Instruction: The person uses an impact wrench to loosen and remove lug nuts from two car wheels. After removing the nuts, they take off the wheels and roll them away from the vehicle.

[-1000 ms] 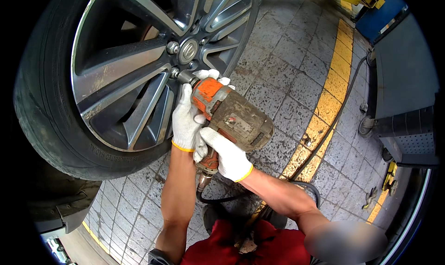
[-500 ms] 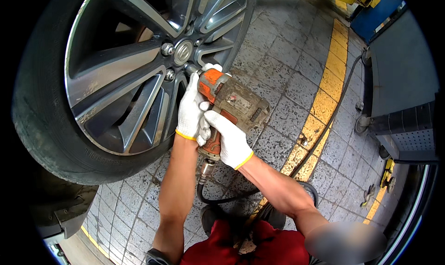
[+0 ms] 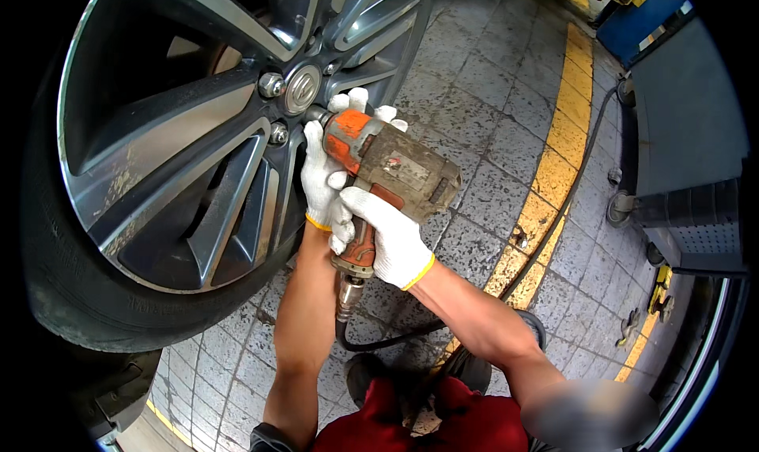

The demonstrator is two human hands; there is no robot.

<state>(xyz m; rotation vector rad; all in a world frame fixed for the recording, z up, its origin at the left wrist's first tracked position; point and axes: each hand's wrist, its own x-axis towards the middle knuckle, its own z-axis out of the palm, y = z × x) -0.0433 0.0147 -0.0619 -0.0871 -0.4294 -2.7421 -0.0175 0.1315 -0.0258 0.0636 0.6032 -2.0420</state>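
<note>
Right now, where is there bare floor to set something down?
Bare tiles lie between the wheel and the yellow stripe, beyond the wrench; more between stripe and grey cabinet. Crowded: by the hub, where left hand and right hand hold the wrench, and near the feet, where the black hose loops.

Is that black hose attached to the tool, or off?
Attached: the black hose runs into the metal fitting below the handle of the orange-and-grey tool.

The wheel (image 3: 198, 111) stands left of the impact wrench (image 3: 401, 167), the cabinet (image 3: 686, 120) far right.
</note>
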